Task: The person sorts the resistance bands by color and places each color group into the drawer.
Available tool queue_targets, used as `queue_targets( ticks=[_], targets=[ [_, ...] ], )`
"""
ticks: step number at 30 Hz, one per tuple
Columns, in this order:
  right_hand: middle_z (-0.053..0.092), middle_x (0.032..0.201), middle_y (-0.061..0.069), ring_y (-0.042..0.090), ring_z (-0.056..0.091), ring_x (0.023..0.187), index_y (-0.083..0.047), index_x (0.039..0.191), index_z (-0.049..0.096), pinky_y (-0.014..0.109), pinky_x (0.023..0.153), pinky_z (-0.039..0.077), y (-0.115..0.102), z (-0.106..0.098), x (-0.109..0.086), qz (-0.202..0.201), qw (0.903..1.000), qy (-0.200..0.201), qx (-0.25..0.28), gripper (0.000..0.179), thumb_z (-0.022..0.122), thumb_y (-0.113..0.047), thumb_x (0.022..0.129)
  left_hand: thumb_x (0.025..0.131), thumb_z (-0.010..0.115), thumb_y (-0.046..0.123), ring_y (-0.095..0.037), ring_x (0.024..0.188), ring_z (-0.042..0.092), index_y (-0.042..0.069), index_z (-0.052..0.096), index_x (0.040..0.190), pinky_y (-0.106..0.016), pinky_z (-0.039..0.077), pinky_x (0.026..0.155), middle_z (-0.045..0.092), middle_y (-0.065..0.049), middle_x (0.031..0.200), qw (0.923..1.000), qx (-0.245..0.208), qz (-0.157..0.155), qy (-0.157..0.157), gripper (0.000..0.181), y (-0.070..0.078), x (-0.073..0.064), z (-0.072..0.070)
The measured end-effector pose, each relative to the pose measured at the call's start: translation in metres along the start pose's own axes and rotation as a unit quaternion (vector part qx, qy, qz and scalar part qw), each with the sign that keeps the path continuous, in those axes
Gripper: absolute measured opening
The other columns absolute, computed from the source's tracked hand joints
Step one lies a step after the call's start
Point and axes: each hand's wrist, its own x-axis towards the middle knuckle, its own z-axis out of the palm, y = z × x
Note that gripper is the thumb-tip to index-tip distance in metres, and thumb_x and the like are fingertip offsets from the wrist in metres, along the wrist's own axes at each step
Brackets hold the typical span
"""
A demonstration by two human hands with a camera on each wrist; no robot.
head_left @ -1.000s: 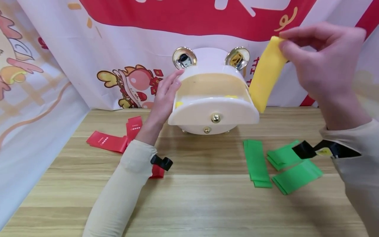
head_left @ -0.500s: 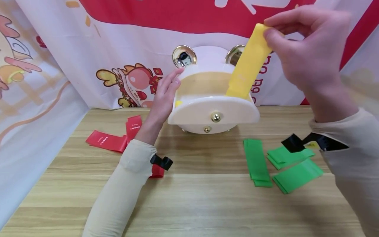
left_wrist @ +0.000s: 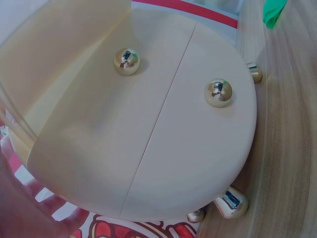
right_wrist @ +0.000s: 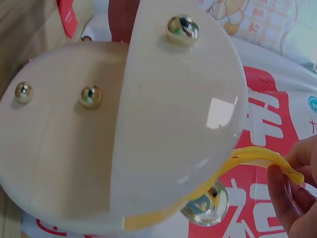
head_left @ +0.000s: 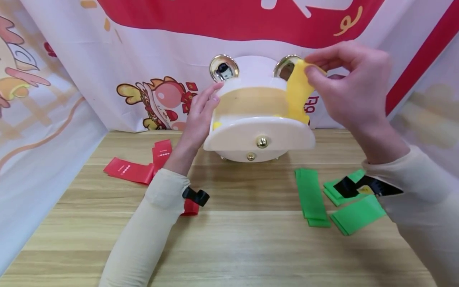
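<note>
A cream rounded cabinet (head_left: 254, 67) with gold knobs and two round gold ears stands at the back of the table. Its upper front flap (head_left: 233, 133) tilts outward, showing the compartment behind. My right hand (head_left: 353, 81) pinches the top end of a yellow resistance band (head_left: 297, 91) between thumb and fingers. The band hangs bent, its lower end at the right side of the opening; in the right wrist view the yellow band (right_wrist: 255, 154) arches in past the flap's edge. My left hand (head_left: 201, 115) rests with extended fingers along the cabinet's left side.
Several green bands (head_left: 311, 197) lie folded on the wooden table (head_left: 251, 247) at the right. Red bands (head_left: 129, 170) lie at the left, partly hidden under the left forearm. A printed cloth (head_left: 161, 52) hangs close behind the cabinet.
My right hand has moved left, rising and then lowering, bringing the yellow band from beside the cabinet into its opening, where the band now buckles. My left hand has stayed put.
</note>
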Motion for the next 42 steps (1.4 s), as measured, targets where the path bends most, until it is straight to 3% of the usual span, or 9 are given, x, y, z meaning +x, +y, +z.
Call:
queue_targets(
  ticks=[6,14,19,24,29,36,39,42],
  targets=[
    [0.082,0.111,0.008,-0.007,0.065,0.086,-0.012,0.113,0.084,0.007,0.082,0.052,-0.013,0.010,-0.004,0.000,0.9993,-0.035,0.010,0.025,0.075,-0.029,0.096,0.111,0.048,0.036,-0.018,0.146,0.035,0.033,0.057,0.153,-0.043,0.045,0.120,0.037,-0.005,0.161,1.0000,0.002,0.001,0.005,0.043,0.001,-0.001,0.000],
    [0.081,0.112,0.007,0.020,0.075,0.095,-0.010,0.114,0.082,0.008,0.076,0.048,-0.029,0.023,-0.009,0.020,0.9924,-0.120,-0.017,0.026,0.074,-0.027,0.097,0.111,0.048,0.033,-0.016,0.145,0.034,0.027,0.058,0.153,-0.044,0.039,0.124,0.039,-0.006,0.159,0.9999,-0.004,0.014,0.008,0.043,0.000,-0.001,0.000],
    [0.081,0.107,0.007,0.019,0.074,0.092,-0.012,0.111,0.083,0.012,0.072,0.050,-0.036,0.029,-0.008,0.050,0.9843,-0.169,-0.010,0.023,0.073,-0.028,0.097,0.111,0.047,0.033,-0.017,0.146,0.034,0.027,0.057,0.154,-0.044,0.040,0.124,0.038,-0.006,0.160,0.9999,-0.005,0.012,0.006,0.044,0.000,-0.001,0.000],
    [0.080,0.104,0.009,0.021,0.072,0.093,-0.014,0.110,0.083,0.023,0.074,0.051,-0.040,0.035,-0.005,0.081,0.9697,-0.230,-0.004,0.022,0.075,-0.029,0.097,0.111,0.047,0.033,-0.017,0.147,0.033,0.028,0.057,0.154,-0.044,0.040,0.123,0.037,-0.006,0.161,0.9999,-0.005,0.012,0.003,0.044,0.000,-0.001,0.000],
    [0.081,0.103,0.009,0.022,0.072,0.092,-0.013,0.108,0.083,0.030,0.080,0.054,-0.042,0.040,-0.004,0.074,0.9591,-0.273,-0.001,0.019,0.076,-0.027,0.097,0.111,0.047,0.034,-0.017,0.146,0.034,0.029,0.057,0.154,-0.044,0.044,0.121,0.037,-0.006,0.161,1.0000,-0.003,0.008,0.002,0.044,0.002,-0.001,0.000],
    [0.081,0.106,0.009,0.024,0.075,0.096,-0.014,0.111,0.083,0.033,0.080,0.055,-0.046,0.042,-0.005,0.068,0.9553,-0.288,-0.009,0.021,0.075,-0.028,0.098,0.111,0.047,0.035,-0.017,0.148,0.032,0.032,0.057,0.153,-0.046,0.042,0.123,0.036,-0.004,0.162,1.0000,0.002,0.003,0.000,0.043,0.003,-0.001,-0.001],
    [0.081,0.105,0.009,0.023,0.075,0.095,-0.013,0.110,0.083,0.028,0.077,0.055,-0.046,0.040,-0.009,0.063,0.9621,-0.265,0.012,0.019,0.075,-0.026,0.098,0.111,0.048,0.035,-0.018,0.149,0.032,0.032,0.057,0.153,-0.047,0.039,0.125,0.036,-0.005,0.162,1.0000,0.004,0.002,0.002,0.043,0.001,-0.001,-0.001],
    [0.080,0.105,0.008,0.018,0.072,0.093,-0.011,0.109,0.083,0.020,0.075,0.055,-0.046,0.037,-0.017,0.059,0.9742,-0.213,0.047,0.018,0.076,-0.024,0.098,0.111,0.048,0.035,-0.019,0.148,0.033,0.031,0.057,0.153,-0.049,0.037,0.125,0.037,-0.005,0.162,1.0000,0.005,0.005,0.003,0.043,0.000,-0.001,-0.001]
  ],
)
